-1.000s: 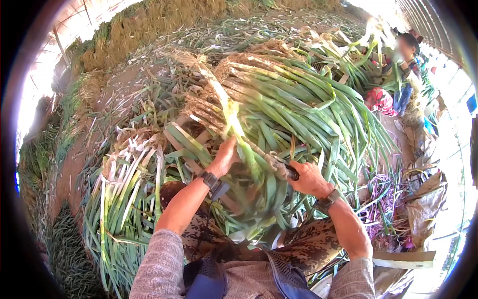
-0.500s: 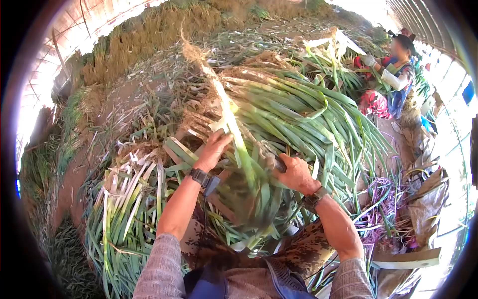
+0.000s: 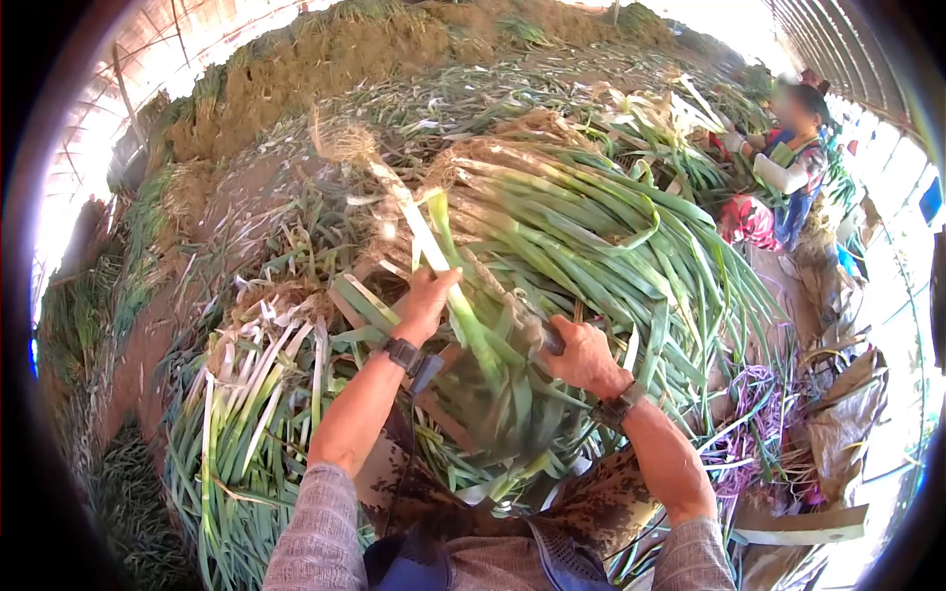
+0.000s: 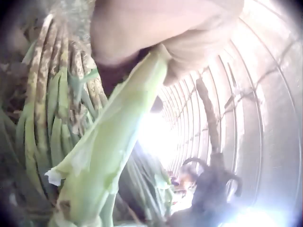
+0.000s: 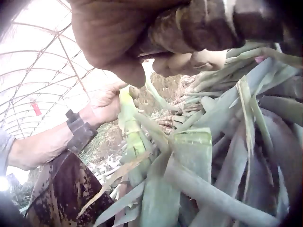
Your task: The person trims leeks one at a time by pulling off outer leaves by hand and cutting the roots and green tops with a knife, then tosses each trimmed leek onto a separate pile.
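My left hand (image 3: 428, 301) grips a leek (image 3: 419, 229) by its pale stalk, its bushy roots pointing up and left and its green leaves hanging between my knees. A yellow-green strip (image 3: 440, 215) stands apart beside the stalk. My right hand (image 3: 585, 357) holds the dark end of a rough, wrapped tool (image 3: 532, 323) that slants up-left toward the leek; its far end is unclear. In the left wrist view, my fingers (image 4: 156, 33) curl round the stalk (image 4: 109, 142). The right wrist view has my right hand (image 5: 111, 38) round the wrapped handle (image 5: 189, 29).
A large pile of leeks (image 3: 591, 212) lies ahead, roots toward the left. Pale-stemmed leeks (image 3: 261, 369) lie at my left. Purple strings (image 3: 754, 424) and a board (image 3: 803, 525) are at the right. Another person (image 3: 788, 172) sits at the upper right.
The leek's root end has swung left and down, and its stalk shows whiter, with a strip now apart from it. My right hand has shifted slightly left since the earliest view.
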Demonstrator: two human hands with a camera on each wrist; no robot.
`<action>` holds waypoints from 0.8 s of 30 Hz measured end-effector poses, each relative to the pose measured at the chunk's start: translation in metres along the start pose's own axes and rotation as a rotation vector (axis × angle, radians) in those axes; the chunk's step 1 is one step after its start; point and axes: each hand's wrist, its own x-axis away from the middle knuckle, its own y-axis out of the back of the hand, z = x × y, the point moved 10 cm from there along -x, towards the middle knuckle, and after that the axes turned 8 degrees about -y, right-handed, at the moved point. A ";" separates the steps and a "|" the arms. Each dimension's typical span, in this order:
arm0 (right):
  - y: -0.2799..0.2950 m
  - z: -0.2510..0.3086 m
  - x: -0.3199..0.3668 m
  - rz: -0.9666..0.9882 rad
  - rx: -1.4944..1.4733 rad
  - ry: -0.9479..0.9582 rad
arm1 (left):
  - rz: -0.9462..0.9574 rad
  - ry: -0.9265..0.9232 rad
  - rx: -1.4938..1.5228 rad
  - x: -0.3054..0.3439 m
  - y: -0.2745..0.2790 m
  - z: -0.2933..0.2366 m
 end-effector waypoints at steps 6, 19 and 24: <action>-0.005 0.009 -0.014 -0.033 0.041 0.015 | 0.061 0.013 -0.319 0.018 -0.019 0.008; -0.012 0.023 -0.033 -0.044 -0.037 0.085 | 0.246 0.237 -0.247 0.027 -0.011 0.000; -0.021 0.010 -0.019 0.141 -0.008 0.116 | 0.137 0.195 -0.138 0.004 0.025 0.004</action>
